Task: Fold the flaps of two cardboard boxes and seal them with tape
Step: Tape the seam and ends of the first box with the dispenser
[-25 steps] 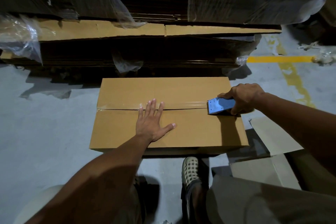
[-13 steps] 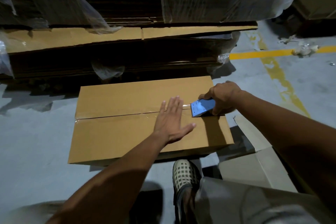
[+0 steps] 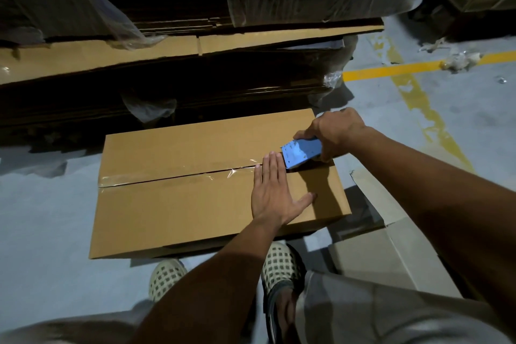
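Pressing flat-fingered on the box, left hand; right hand grips dispenser.

Left hand flat, fingers straight; right hand seemingly gripping.

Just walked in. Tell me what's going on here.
A person is taping a cardboard box shut on the floor. The right hand grips a blue tape dispenser at the right end of the centre seam. The left hand lies flat on the box, fingers beside the dispenser. Clear tape covers the seam.
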The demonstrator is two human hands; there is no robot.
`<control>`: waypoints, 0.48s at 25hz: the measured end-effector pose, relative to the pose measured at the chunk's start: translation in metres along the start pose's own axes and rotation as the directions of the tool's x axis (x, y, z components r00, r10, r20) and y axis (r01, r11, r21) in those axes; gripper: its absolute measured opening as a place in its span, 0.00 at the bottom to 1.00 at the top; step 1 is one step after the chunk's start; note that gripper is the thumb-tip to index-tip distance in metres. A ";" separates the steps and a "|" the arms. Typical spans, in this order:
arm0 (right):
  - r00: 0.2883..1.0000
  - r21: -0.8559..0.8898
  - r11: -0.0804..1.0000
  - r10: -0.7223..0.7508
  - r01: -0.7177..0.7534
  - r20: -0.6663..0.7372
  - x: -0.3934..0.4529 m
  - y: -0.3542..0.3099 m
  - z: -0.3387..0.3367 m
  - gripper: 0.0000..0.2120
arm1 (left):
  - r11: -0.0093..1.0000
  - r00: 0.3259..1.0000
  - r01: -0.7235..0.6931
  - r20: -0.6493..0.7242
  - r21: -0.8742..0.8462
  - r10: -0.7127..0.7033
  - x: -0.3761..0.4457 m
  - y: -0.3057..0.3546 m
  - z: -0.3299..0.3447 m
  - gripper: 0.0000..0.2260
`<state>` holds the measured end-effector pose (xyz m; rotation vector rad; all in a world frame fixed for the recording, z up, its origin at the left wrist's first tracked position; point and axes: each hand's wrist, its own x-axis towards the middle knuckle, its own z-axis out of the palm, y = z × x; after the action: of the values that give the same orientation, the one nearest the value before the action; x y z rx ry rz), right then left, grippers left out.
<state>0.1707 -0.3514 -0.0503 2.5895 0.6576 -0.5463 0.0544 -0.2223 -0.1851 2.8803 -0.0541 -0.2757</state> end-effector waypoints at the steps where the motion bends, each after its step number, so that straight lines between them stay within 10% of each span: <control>1: 1.000 -0.012 1.000 -0.001 0.001 0.006 0.001 -0.001 0.002 0.38 | 1.000 1.000 0.004 0.006 -0.002 -0.004 0.000 0.000 0.000 0.53; 12: 1.000 -0.095 0.995 -0.006 0.007 0.018 0.004 -0.009 0.007 0.33 | 1.000 0.997 0.007 0.082 0.025 -0.009 0.005 -0.006 0.002 0.54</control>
<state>0.1673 -0.3460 -0.0608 2.4923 0.6700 -0.5267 0.0586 -0.2169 -0.1893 2.8937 -0.0609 -0.3976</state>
